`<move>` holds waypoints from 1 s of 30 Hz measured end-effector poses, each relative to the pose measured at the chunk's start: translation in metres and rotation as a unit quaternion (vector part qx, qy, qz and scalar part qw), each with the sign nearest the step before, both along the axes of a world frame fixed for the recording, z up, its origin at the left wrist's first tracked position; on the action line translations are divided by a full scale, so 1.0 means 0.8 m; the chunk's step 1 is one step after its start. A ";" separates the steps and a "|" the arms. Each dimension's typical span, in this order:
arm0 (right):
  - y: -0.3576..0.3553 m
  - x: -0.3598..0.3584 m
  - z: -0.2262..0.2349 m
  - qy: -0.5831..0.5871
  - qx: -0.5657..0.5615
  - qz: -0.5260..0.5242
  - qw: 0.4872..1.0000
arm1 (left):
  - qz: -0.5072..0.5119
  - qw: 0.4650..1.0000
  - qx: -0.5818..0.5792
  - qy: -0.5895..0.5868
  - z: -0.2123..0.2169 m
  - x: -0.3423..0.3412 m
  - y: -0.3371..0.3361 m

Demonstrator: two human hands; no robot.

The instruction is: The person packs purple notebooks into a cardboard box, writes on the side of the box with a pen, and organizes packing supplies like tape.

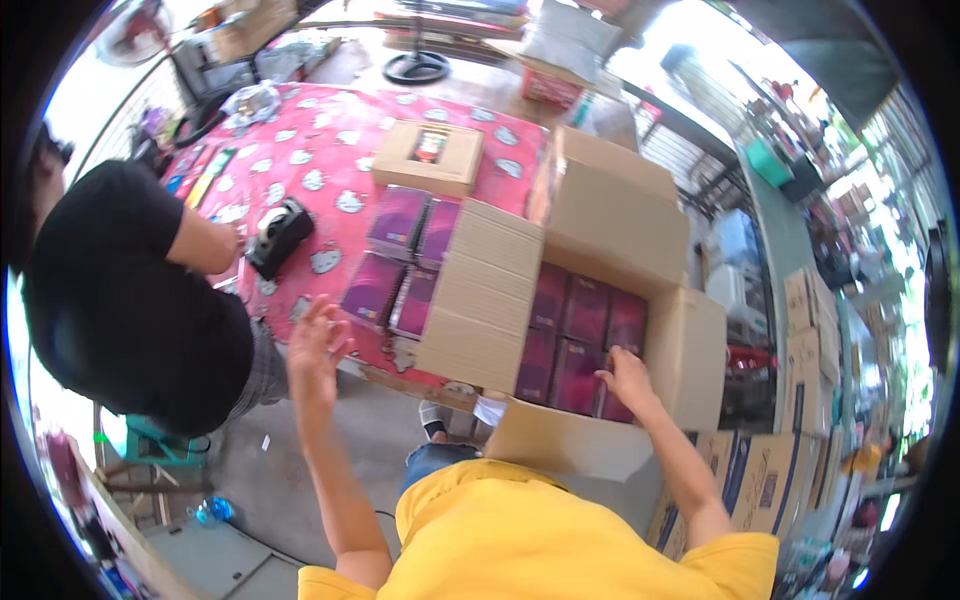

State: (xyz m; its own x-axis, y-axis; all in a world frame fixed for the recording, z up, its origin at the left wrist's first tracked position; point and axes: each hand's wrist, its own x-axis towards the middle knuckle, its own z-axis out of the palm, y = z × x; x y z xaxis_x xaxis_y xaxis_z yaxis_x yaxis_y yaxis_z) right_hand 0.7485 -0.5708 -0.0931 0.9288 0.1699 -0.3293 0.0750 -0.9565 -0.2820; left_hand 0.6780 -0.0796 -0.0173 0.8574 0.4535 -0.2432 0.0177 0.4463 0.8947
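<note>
Head view, clock from picture centre. Carton [692,360] at 3 o'clock, flaps open, purple packs [585,310] inside, six tops showing in a two-by-three grid, standing close together.

Right hand [625,382] at 4 o'clock, reaching into the carton at the near right packs. Fingers part bent, thumb out; can't tell if it has hold of one or just touches.

Left hand [318,350] between 8 and 9, raised, fingers loosely spread, nothing in it. Nearest thing: desk packs [375,285] at 10 o'clock, on the pink-covered desk [325,180]. Kraft box [427,160] at 11, tape dispenser [280,238] between 9 and 10, co-worker [140,290] at 9.

Handling, my read: packs look like light, fairly stiff card; the shine suggests slick film. Corners probably dent if squeezed. Best hold: thumb and fingers on opposite sides, below the top edge. Tight gaps, so finger room is short.
</note>
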 end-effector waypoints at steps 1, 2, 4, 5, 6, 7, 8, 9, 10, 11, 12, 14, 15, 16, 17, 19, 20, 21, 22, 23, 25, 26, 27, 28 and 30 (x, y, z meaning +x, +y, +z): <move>0.037 0.005 0.032 0.009 0.106 -0.033 0.994 | 0.015 0.999 0.016 0.043 -0.025 0.010 0.012; 0.074 -0.001 0.066 0.028 0.208 -0.069 0.975 | 0.016 0.995 0.054 0.079 -0.054 0.020 0.025; 0.167 -0.044 0.108 0.246 0.535 0.056 0.806 | 0.008 0.982 0.131 0.134 -0.124 0.046 0.051; 0.216 -0.055 0.132 0.373 0.466 0.203 0.776 | 0.008 0.973 0.170 0.156 -0.157 0.059 0.068; 0.260 -0.078 0.123 0.509 0.478 0.230 0.678 | 0.007 0.953 0.257 0.160 -0.178 0.074 0.077; 0.299 -0.099 0.080 0.411 0.458 0.226 0.755 | -0.002 0.927 0.340 0.160 -0.190 0.095 0.077; 0.331 -0.101 0.021 0.310 0.431 0.217 0.819 | -0.017 0.904 0.383 0.188 -0.196 0.113 0.077; 0.361 -0.072 -0.018 0.240 0.361 0.089 0.897 | -0.032 0.878 0.425 0.220 -0.201 0.127 0.080; 0.376 -0.055 -0.031 0.088 0.231 0.087 0.965 | -0.043 0.848 0.464 0.253 -0.208 0.136 0.090; 0.392 -0.039 -0.037 -0.040 0.079 0.053 0.995 | -0.073 0.858 0.436 0.261 -0.218 0.142 0.101; 0.396 -0.022 -0.039 -0.117 0.054 0.030 0.991 | -0.103 0.867 0.406 0.268 -0.227 0.147 0.114; 0.405 0.015 -0.045 -0.176 0.080 -0.078 0.978 | -0.175 0.894 0.325 0.253 -0.246 0.161 0.135; 0.409 0.035 -0.053 -0.170 0.137 -0.157 0.963 | -0.212 0.909 0.272 0.232 -0.253 0.168 0.141; 0.407 0.052 -0.088 -0.210 0.099 -0.163 0.959 | -0.245 0.920 0.217 0.214 -0.257 0.171 0.147; 0.397 0.058 -0.104 -0.218 0.095 -0.182 0.954 | -0.289 0.910 0.184 0.235 -0.250 0.184 0.139; 0.396 0.067 -0.119 -0.215 0.130 -0.198 0.948 | -0.321 0.907 0.096 0.256 -0.251 0.185 0.142; 0.401 0.068 -0.125 -0.187 0.174 -0.208 0.944 | -0.331 0.904 0.051 0.267 -0.254 0.183 0.144; 0.407 0.066 -0.131 -0.143 0.245 -0.233 0.930 | -0.320 0.906 0.073 0.265 -0.258 0.178 0.142; 0.412 0.065 -0.136 -0.092 0.326 -0.267 0.902 | -0.312 0.909 0.099 0.259 -0.260 0.177 0.138; 0.415 0.063 -0.142 -0.032 0.403 -0.303 0.863 | -0.301 0.911 0.125 0.253 -0.261 0.172 0.137; 0.423 0.057 -0.148 0.094 0.529 -0.359 0.763 | -0.309 0.919 0.062 0.237 -0.271 0.144 0.142; 0.423 0.054 -0.157 0.150 0.566 -0.388 0.712 | -0.324 0.917 0.028 0.232 -0.257 0.143 0.137; 0.418 0.053 -0.165 0.204 0.594 -0.405 0.664 | -0.351 0.906 0.031 0.232 -0.242 0.137 0.133; 0.420 0.055 -0.164 0.256 0.610 -0.408 0.629 | -0.347 0.908 0.011 0.235 -0.233 0.126 0.137; 0.418 0.061 -0.164 0.339 0.615 -0.401 0.589 | -0.342 0.909 -0.030 0.239 -0.223 0.106 0.140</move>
